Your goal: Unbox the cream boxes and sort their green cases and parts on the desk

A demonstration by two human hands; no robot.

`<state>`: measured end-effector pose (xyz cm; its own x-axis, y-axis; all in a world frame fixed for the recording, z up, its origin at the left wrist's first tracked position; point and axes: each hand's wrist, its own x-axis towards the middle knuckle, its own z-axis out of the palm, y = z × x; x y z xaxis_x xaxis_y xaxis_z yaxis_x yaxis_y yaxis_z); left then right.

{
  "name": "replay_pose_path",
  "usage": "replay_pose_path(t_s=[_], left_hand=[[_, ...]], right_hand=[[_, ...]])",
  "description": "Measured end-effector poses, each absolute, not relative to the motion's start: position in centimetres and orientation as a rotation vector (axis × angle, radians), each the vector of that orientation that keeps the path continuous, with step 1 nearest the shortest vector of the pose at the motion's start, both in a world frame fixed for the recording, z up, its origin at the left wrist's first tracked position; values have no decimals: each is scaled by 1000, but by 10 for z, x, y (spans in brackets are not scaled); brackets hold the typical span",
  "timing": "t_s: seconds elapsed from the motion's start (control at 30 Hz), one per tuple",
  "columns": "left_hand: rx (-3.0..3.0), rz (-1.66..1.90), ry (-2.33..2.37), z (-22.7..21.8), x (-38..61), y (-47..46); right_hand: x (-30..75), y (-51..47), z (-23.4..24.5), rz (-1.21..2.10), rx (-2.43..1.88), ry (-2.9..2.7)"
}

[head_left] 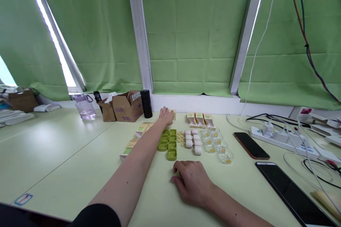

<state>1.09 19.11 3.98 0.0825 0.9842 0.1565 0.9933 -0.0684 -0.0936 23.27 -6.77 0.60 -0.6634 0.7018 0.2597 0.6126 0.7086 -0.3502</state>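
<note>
My left hand (166,115) is stretched far out near the wall, fingers extended, beside a small beige box (174,115) that it partly hides. Whether they touch cannot be made out. Loosely curled on the near table, my right hand (192,182) has thumb and forefinger apart and nothing visible between them. Just beyond it stand several green square cups (172,154), small yellow pieces (180,138), white-and-pink rounded pieces (197,149) and clear plastic cups (226,156) with yellow spots. Open beige cartons (191,120) lie behind; other cartons (129,149) are partly covered by my left forearm.
Cardboard boxes (128,107), a black cylinder (146,104) and a purple clear bottle (84,106) stand at the back left. On the right lie a phone (250,145), a larger dark-screened device (295,193), a white power strip (285,143) and tangled cables.
</note>
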Motion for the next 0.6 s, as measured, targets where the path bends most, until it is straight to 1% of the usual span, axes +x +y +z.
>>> replay_pose_path(t_s=[0.27,0.6], left_hand=[[-2213,-171,-1923,43,15,187],[-2222,-469,-1961,40,28,176]], right_hand=[[231,-68,7,325,-1051,-2537],[233,-64,6,299,-1055,-2525]])
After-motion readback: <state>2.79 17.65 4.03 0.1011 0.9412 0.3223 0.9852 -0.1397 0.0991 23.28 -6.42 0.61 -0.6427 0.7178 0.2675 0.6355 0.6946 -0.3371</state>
